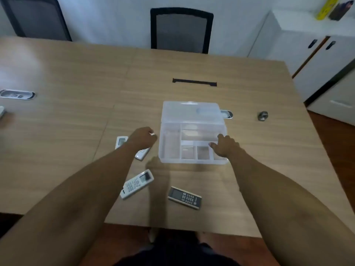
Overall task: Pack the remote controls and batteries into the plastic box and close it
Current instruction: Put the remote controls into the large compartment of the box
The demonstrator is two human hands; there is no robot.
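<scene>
Clear plastic box [193, 131] sits open at centre frame, compartments looking empty. Right hand [225, 146] rests loosely curled on its right rim; left hand [142, 137] hovers half-closed, holding nothing, beside it. Three remotes lie lower left: white remote [136, 184], dark remote [184, 197], partly hidden remote [121, 141]. Light, stiff, slick casings, I'd say; best gripped across the narrow sides.

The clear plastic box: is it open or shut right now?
Open. The plastic box has its lid swung back, and its divided compartments show, seemingly empty.
</scene>
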